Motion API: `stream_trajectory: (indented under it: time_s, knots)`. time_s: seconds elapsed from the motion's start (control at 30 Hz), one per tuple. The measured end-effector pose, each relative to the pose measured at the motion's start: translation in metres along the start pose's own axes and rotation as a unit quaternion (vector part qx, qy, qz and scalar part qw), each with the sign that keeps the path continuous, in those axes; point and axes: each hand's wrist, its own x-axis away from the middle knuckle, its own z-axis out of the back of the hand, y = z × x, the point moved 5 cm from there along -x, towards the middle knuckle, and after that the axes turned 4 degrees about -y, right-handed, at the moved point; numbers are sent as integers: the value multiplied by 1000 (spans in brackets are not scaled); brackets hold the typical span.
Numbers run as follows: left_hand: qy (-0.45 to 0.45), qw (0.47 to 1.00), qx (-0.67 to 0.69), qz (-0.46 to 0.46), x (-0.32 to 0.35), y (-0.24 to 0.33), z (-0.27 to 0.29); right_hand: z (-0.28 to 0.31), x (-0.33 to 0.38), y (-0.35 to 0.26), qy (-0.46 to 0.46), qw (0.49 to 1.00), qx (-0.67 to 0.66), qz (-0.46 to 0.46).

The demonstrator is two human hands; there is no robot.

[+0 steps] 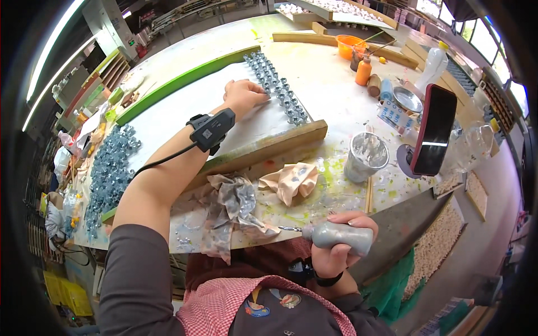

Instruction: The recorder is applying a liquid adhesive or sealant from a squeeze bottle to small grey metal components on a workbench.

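My left hand [244, 96] reaches over a white board [224, 78], palm down. Its fingers are closed together, the tips beside rows of small shiny grey-blue pieces [280, 92]; what they pinch, if anything, is too small to make out. A loose heap of similar pieces [112, 168] covers the board's left end. My right hand [344, 241] is wrapped round a grey squeeze bottle [343, 237] near the table's front edge. The bottle lies sideways, its thin metal nozzle pointing left toward a grey-stained crumpled cloth [238, 199].
A green strip [185, 84] and a wooden strip [269, 144] edge the board. Beside it lie a crumpled tan cloth [290, 182] and a paint-smeared cup [366, 157]. Farther right stand a phone on a holder [434, 131], an orange bottle [363, 71] and an orange bowl [349, 45].
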Motion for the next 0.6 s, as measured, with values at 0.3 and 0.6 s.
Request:
stream_trajectory:
  time_s: [0.3, 0.6]
  knots:
    - [-43, 997, -53, 27, 7, 16, -7, -5, 5, 6, -13, 999, 10, -27]
    - [-43, 970, -240, 18, 41, 7, 43, -7, 11, -2, 34, 993, 110, 4]
